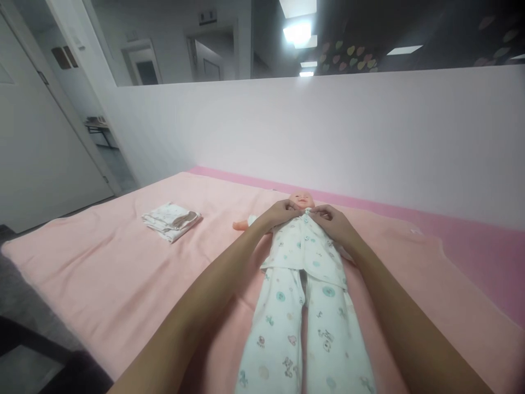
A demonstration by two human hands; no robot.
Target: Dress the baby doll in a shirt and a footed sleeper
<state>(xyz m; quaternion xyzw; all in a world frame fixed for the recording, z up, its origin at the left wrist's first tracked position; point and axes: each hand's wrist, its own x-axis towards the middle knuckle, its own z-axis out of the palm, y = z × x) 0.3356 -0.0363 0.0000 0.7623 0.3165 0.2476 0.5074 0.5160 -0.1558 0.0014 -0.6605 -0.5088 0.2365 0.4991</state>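
Note:
A baby doll (pixel 302 199) lies on its back with its head toward the wall. It wears a white printed top (pixel 305 249) and matching printed pants (pixel 279 323). At the neckline, my left hand (pixel 283 212) has its fingers closed on the left side of the top's collar. My right hand (pixel 331 219) pinches the collar's other side, close to the front opening. One doll hand (pixel 240 225) sticks out of its sleeve on the left; the other arm is mostly hidden behind my right forearm.
A folded printed cloth (pixel 171 220) lies to the left on the pink blanket (pixel 102 262). Behind the doll runs a white wall (pixel 328 126) with a dark glass panel above it. A door (pixel 45 126) stands at the far left.

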